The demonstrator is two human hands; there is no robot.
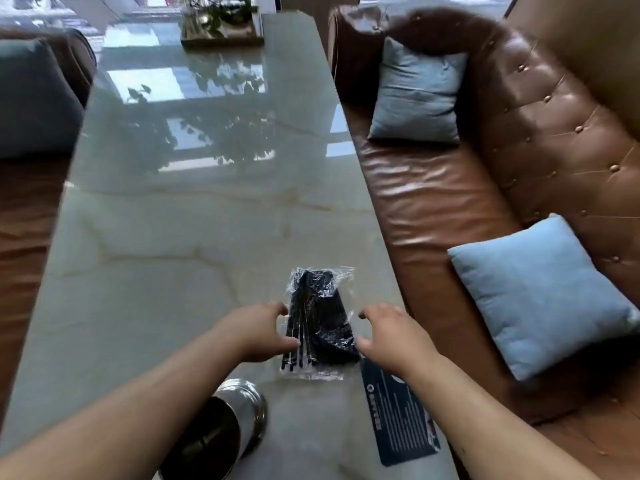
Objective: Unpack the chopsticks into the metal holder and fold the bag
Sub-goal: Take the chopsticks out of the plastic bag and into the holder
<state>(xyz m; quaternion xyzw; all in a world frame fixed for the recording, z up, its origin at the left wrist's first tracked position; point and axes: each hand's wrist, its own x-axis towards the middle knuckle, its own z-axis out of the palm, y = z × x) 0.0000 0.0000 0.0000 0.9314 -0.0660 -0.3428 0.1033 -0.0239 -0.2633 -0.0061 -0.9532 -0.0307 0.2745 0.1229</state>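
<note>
A clear plastic bag (320, 278) full of black chopsticks (317, 327) lies flat on the marble table, near the right edge. My left hand (258, 332) sits just left of the bag, fingers loosely curved, its thumb tip at the bag's edge. On the other side my right hand (391, 332) hovers with curved fingers, holding nothing. Close to me a shiny metal holder (225, 427) stands under my left forearm, with a dark inside.
A dark blue printed card (398, 417) lies on the table by my right forearm. The marble table (173, 220) stretches ahead, with a tray and plant (221, 26) at its far end. A brown leather sofa (450, 188) with blue cushions runs along the right.
</note>
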